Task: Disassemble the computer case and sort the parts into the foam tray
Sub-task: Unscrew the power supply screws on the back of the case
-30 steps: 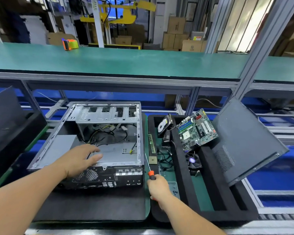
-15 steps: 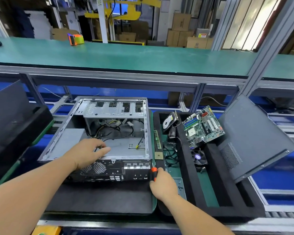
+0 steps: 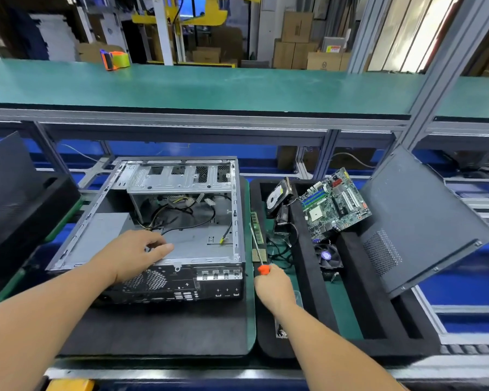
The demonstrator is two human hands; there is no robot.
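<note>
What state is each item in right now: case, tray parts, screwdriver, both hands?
Computer case: side open, cables loose inside.
Motherboard: out, leaning tilted in the foam tray.
Hard drive: out, propped in the tray.
Cooling fan: out, lying in the tray.
Side panel: off, leaning at the tray's right edge.
Screwdriver: gripped, tip pointing away.
Left hand: resting on the case's rear edge.
Right hand: gripping the screwdriver.

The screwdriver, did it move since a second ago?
Yes. The screwdriver went toward the computer case and came back right; its tip now points away over the foam tray, held in the right hand.
</note>
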